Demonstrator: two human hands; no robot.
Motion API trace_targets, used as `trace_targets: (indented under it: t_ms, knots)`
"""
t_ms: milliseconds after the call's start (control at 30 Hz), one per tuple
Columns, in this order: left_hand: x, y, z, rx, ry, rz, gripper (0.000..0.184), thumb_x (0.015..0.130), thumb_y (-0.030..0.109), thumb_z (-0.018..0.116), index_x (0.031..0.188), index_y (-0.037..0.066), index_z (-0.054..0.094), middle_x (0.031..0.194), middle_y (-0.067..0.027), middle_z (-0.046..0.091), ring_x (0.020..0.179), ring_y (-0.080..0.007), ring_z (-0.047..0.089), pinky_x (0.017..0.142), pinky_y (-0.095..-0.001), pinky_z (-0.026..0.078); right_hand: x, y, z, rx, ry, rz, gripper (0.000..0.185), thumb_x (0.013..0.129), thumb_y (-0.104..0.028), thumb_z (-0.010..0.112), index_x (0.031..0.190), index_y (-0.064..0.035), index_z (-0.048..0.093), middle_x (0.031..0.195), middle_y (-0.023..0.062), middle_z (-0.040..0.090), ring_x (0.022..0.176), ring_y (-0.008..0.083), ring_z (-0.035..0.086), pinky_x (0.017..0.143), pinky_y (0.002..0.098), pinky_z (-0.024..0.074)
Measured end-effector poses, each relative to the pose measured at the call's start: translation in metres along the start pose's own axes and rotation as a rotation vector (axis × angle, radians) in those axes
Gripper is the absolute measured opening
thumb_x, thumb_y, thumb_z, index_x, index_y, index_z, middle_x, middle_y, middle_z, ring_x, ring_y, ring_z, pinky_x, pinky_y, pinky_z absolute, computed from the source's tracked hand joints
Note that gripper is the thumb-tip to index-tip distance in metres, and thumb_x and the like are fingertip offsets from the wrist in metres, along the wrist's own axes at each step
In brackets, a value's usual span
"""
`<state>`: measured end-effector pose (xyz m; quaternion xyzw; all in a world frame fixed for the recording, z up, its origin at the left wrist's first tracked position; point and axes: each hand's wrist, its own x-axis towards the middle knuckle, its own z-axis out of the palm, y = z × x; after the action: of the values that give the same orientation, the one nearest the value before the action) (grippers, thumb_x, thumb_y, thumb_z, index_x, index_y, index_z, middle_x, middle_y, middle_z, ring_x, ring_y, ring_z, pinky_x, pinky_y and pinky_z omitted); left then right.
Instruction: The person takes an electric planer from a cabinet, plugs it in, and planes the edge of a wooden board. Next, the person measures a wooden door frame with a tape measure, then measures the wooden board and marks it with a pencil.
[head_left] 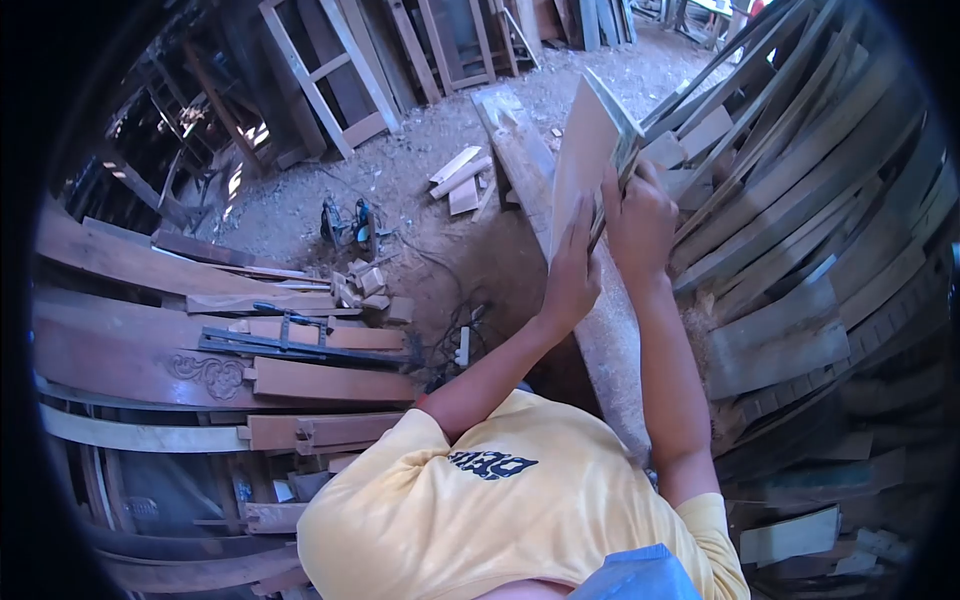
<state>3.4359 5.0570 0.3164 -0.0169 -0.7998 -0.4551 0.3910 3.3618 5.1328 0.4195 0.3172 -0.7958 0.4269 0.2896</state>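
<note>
A flat, pale wooden board (582, 150) is held up on edge above a long plank bench (612, 340). My left hand (574, 262) lies along the board's near face, its fingers stretched upward against the surface. On the right, my right hand (640, 218) grips the board's near edge, with the fingers bent round it and the thumb side toward the board. Part of the board's lower end is hidden behind my hands. Sawdust covers the bench beneath my forearms.
Stacked boards (800, 200) line the right side. More planks (330, 380) and a black metal clamp (300, 338) lie at the left. Wood offcuts (464, 180), blue power tools (348, 222) and cables (440, 262) are on the dusty floor. Door frames (330, 68) lean at the back.
</note>
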Motion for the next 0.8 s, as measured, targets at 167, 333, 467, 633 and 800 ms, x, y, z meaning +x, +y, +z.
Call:
trace_targets:
  t_ms: [167, 333, 467, 633, 800]
  knots:
    - [0.020, 0.008, -0.001, -0.023, 0.074, 0.003, 0.081, 0.083, -0.016, 0.048, 0.159, -0.005, 0.025, 0.161, -0.0274, 0.034, 0.148, -0.0427, 0.035, 0.118, -0.0452, 0.036, 0.021, 0.001, 0.013, -0.087, -0.029, -0.026, 0.039, 0.102, -0.031, 0.060, 0.084, 0.0026, 0.070, 0.090, 0.0167, 0.064, 0.077, 0.0414, 0.065, 0.070, 0.0494, 0.0513]
    - [0.027, 0.009, -0.004, -0.053, 0.140, -0.014, 0.079, 0.083, -0.016, 0.048, 0.159, -0.005, 0.027, 0.163, -0.0255, 0.032, 0.151, -0.0404, 0.032, 0.120, -0.0428, 0.033, 0.030, -0.006, 0.021, -0.056, -0.014, -0.059, 0.044, 0.102, -0.033, 0.060, 0.078, 0.0037, 0.068, 0.086, 0.0181, 0.062, 0.075, 0.0415, 0.065, 0.070, 0.0510, 0.0494]
    - [0.030, 0.006, -0.005, -0.075, 0.164, -0.004, 0.079, 0.083, -0.016, 0.048, 0.159, -0.005, 0.026, 0.163, -0.0259, 0.032, 0.152, -0.0397, 0.032, 0.122, -0.0424, 0.030, 0.035, -0.013, 0.021, -0.138, -0.045, -0.092, 0.049, 0.100, -0.036, 0.061, 0.075, 0.0038, 0.071, 0.088, 0.0176, 0.067, 0.074, 0.0399, 0.069, 0.071, 0.0491, 0.0548]
    - [0.030, 0.001, -0.005, -0.056, 0.184, 0.019, 0.080, 0.083, -0.016, 0.049, 0.159, -0.006, 0.026, 0.163, -0.0265, 0.032, 0.151, -0.0400, 0.033, 0.121, -0.0429, 0.031, 0.035, -0.018, 0.021, -0.148, -0.028, -0.123, 0.047, 0.099, -0.034, 0.062, 0.075, 0.0053, 0.069, 0.091, 0.0194, 0.067, 0.076, 0.0420, 0.068, 0.072, 0.0503, 0.0538]
    - [0.027, -0.003, -0.006, -0.006, 0.172, 0.003, 0.078, 0.087, -0.009, 0.055, 0.159, -0.005, 0.026, 0.160, -0.0259, 0.037, 0.150, -0.0355, 0.037, 0.121, -0.0402, 0.031, 0.028, -0.013, 0.021, -0.103, -0.044, -0.109, 0.047, 0.101, -0.035, 0.061, 0.075, 0.0046, 0.067, 0.088, 0.0197, 0.063, 0.075, 0.0429, 0.064, 0.071, 0.0512, 0.0491]
